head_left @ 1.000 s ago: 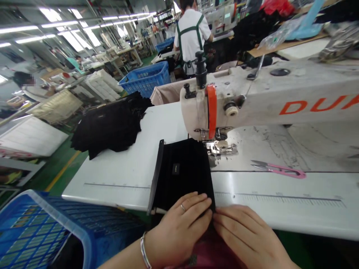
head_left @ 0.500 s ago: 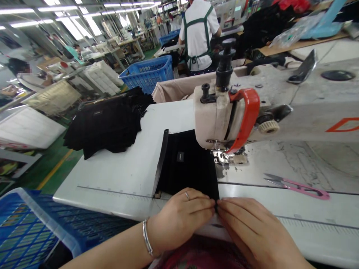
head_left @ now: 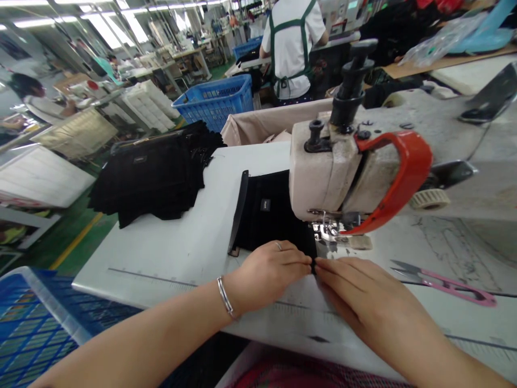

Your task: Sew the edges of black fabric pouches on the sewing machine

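Observation:
A black fabric piece (head_left: 266,223) with a small dark label lies flat on the sewing table, its right edge running under the presser foot (head_left: 329,230) of the sewing machine (head_left: 323,167). A dark strip borders its left side. My left hand (head_left: 269,275), with a ring and a bracelet, pinches the near corner of the cloth. Directly opposite, my right hand (head_left: 363,291) has its fingers pressed together on the same corner. Both sets of fingertips nearly meet, just in front of the foot. The fingers hide the corner itself.
Pink thread snips (head_left: 452,285) lie right of the machine's foot. A stack of black fabric pieces (head_left: 149,172) rests at the table's far left. Blue crates (head_left: 218,99) stand behind, and another blue crate (head_left: 36,312) is at lower left. A person (head_left: 293,48) is farther back.
Both hands have moved forward, toward the presser foot, carrying the near corner of the black fabric with them. The cloth has slid farther under the machine. The view has shifted slightly.

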A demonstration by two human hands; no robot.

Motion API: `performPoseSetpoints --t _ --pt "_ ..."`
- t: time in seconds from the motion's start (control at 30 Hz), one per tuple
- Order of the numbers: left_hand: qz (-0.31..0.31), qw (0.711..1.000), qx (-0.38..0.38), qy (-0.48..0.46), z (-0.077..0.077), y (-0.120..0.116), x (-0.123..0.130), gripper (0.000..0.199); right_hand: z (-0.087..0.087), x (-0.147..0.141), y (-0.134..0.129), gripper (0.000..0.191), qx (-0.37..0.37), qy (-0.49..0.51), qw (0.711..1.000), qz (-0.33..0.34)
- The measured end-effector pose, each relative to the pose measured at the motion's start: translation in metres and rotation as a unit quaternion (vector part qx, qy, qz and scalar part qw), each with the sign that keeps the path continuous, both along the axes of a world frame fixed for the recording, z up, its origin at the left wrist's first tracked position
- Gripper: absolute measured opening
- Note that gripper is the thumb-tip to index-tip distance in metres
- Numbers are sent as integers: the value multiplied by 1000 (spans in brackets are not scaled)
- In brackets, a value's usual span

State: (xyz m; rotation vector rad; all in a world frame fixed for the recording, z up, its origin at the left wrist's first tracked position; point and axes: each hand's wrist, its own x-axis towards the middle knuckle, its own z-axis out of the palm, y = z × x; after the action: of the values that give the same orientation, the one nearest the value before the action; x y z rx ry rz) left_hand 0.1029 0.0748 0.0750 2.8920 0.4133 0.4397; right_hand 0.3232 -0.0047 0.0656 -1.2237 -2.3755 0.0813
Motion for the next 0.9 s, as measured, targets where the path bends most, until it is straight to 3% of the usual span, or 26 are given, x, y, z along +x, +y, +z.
performPoseSetpoints --t 0.3,0.63,0.9 --pt "38 999 2 -28 -6 33 9 22 -2 2 31 30 3 -66 996 -54" --pt "93 995 28 -28 -7 62 18 22 -9 3 35 28 -6 -49 995 -85" --pt "95 994 37 -46 -11 68 18 22 -10 0 38 27 -7 -37 995 -96"
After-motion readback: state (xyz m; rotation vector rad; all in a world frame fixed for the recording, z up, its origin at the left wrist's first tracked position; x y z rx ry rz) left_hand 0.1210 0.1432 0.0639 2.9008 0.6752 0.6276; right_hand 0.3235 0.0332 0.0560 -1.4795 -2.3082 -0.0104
